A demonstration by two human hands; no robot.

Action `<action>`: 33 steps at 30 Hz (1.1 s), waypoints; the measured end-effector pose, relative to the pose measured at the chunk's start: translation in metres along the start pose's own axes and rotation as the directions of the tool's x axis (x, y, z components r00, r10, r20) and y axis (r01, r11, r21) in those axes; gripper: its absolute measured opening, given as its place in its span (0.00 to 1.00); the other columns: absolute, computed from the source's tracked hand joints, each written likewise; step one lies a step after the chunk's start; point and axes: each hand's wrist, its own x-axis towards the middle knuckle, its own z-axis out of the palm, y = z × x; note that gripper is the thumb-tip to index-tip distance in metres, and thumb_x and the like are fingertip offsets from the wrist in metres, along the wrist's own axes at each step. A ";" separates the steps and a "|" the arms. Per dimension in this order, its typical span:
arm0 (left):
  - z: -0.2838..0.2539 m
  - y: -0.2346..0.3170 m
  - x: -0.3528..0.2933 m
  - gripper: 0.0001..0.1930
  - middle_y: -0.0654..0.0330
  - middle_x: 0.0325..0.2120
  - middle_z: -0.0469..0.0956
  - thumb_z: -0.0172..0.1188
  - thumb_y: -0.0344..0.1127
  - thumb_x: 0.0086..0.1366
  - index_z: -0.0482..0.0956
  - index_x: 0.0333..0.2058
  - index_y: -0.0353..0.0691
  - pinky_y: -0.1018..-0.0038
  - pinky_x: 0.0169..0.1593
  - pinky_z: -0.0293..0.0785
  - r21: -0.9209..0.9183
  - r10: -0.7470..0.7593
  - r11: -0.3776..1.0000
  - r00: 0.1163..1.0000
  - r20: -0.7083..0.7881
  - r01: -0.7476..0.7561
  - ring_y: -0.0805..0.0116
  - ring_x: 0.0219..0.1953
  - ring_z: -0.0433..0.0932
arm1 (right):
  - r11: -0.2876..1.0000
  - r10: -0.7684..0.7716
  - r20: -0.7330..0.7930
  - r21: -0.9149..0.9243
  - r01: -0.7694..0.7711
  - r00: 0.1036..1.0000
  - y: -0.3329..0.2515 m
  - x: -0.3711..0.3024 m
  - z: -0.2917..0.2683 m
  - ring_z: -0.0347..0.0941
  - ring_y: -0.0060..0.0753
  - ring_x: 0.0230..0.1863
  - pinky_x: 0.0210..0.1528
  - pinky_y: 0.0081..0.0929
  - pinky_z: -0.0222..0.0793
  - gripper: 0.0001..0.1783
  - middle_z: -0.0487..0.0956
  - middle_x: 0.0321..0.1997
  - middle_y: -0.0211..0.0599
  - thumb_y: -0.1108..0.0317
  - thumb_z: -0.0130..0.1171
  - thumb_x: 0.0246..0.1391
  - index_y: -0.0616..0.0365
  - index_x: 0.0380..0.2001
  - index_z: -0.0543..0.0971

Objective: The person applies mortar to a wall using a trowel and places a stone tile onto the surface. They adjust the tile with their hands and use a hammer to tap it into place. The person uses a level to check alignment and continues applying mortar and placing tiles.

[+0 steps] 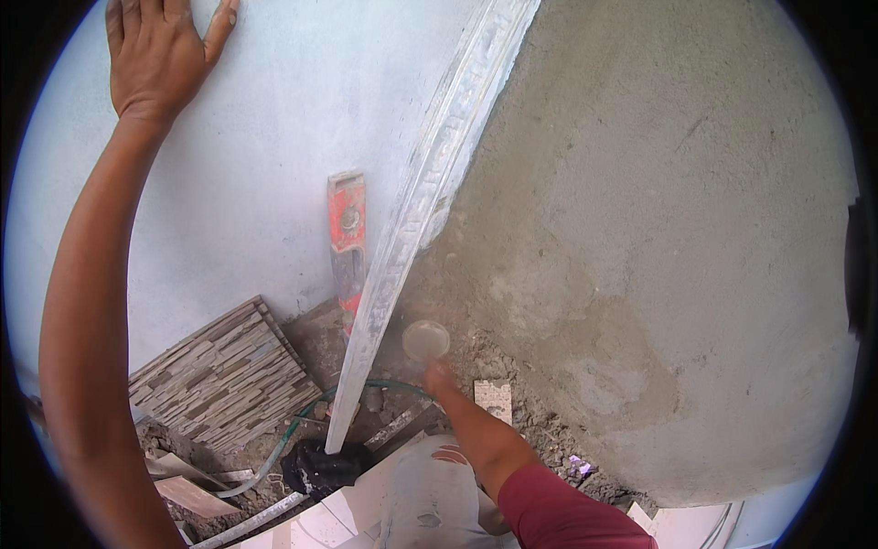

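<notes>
High on the left, my left hand point(165, 64) lies flat against the white wall point(265, 119), fingers stretched out. My right hand point(440, 377) reaches down low near the wall's foot. Its fingers are closed at the edge of a round, pale grey cup-like thing point(426, 340), blurred, whose exact kind I cannot make out. Just left of it a long, plaster-smeared metal straightedge point(402, 229) slants up across the view, along the border of the white wall and the damp grey plaster point(640, 220). A red spirit level point(347, 238) stands upright against the white wall.
A stone-patterned tile point(229, 375) leans at the lower left. A green hose point(297, 423) curves over the rubble, beside a black bundle point(322, 468) at the straightedge's foot. A small tile piece point(494, 400) and loose mortar point(549, 439) lie right of my hand.
</notes>
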 end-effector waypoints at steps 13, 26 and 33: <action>-0.017 0.015 -0.001 0.44 0.51 0.75 0.34 0.48 0.55 0.70 0.38 0.73 0.35 0.60 0.76 0.24 -0.253 -0.161 0.952 0.985 0.062 0.172 0.58 0.77 0.27 | 0.933 -0.359 -0.379 -0.115 0.342 0.853 0.040 -0.158 -0.146 0.77 0.64 0.46 0.49 0.49 0.73 0.37 0.79 0.43 0.61 0.38 0.66 0.51 0.65 0.46 0.77; -0.015 0.017 -0.012 0.44 0.45 0.74 0.32 0.47 0.53 0.71 0.38 0.71 0.29 0.54 0.75 0.25 -0.237 -0.159 0.941 0.936 0.315 0.240 0.49 0.76 0.27 | 0.964 -0.224 -0.370 -0.221 0.149 0.902 0.021 -0.508 -0.420 0.81 0.45 0.32 0.33 0.37 0.78 0.37 0.80 0.33 0.51 0.34 0.70 0.45 0.65 0.34 0.81; -0.041 0.014 -0.002 0.46 0.46 0.74 0.31 0.51 0.55 0.70 0.39 0.72 0.33 0.54 0.76 0.26 -0.228 -0.150 0.932 0.874 0.462 0.281 0.50 0.76 0.28 | 0.906 -0.325 -0.168 -0.337 0.255 0.931 -0.117 -0.581 -0.737 0.82 0.42 0.28 0.26 0.35 0.77 0.44 0.82 0.26 0.51 0.30 0.70 0.37 0.69 0.32 0.82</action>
